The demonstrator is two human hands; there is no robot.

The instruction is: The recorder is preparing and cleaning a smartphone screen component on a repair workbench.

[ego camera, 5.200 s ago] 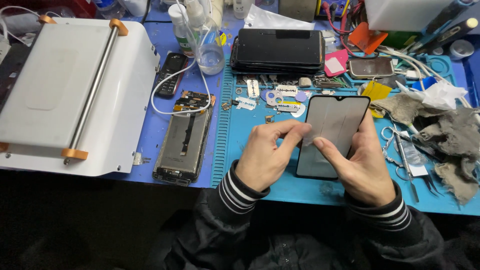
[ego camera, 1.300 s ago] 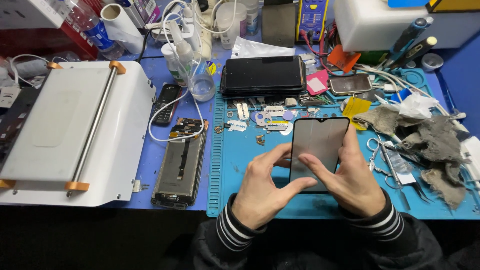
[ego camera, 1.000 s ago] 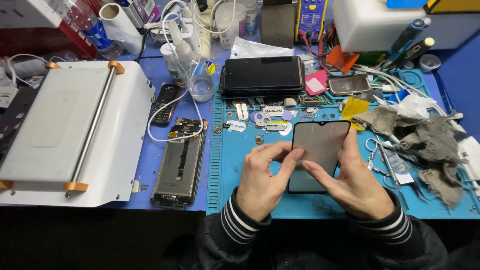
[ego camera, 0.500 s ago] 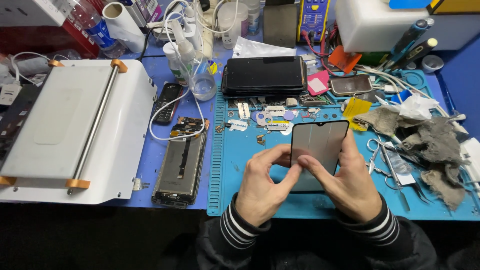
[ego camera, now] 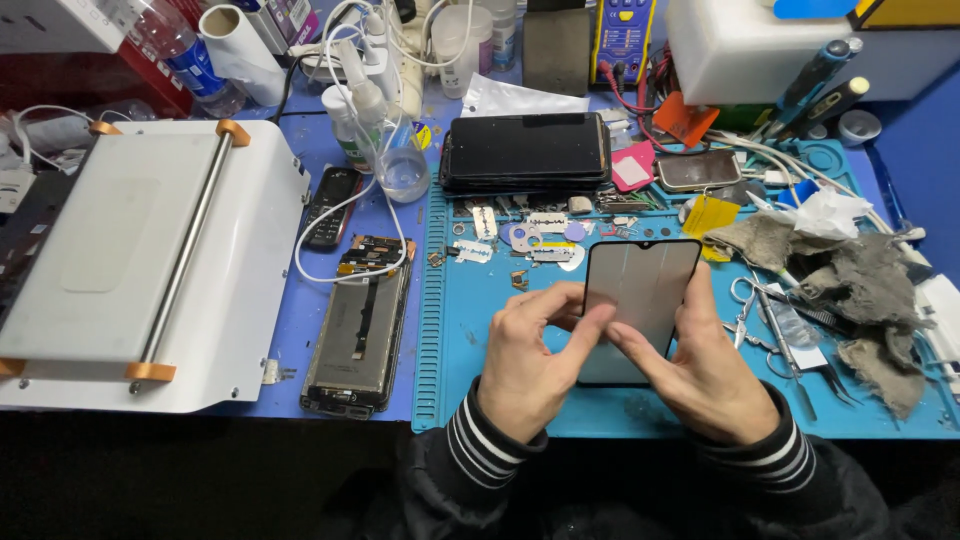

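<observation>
Both my hands hold a thin dark phone screen glass point(ego camera: 640, 290) with a small notch at its top edge, tilted up above the blue work mat point(ego camera: 470, 330). My left hand point(ego camera: 535, 360) grips its left edge, thumb and forefinger pinching across the lower face. Along the right edge, my right hand point(ego camera: 705, 365) supports the glass with its fingers behind and its thumb on the front. The lower part of the glass is hidden by my fingers. An opened phone body point(ego camera: 360, 330) with exposed boards lies to the left of my hands.
A white flat machine point(ego camera: 150, 260) with a roller bar fills the left. Behind my hands lie a stack of dark phones point(ego camera: 525, 150), small parts and blades point(ego camera: 530, 235), a glass cup point(ego camera: 403, 170), a keypad handset point(ego camera: 330, 205). Grey rags point(ego camera: 850, 290), scissors and tweezers point(ego camera: 765, 320) sit at right.
The glass has tilted and shifted slightly in my hands while my fingers moved over its lower left face. The view has moved a little since five seconds ago.
</observation>
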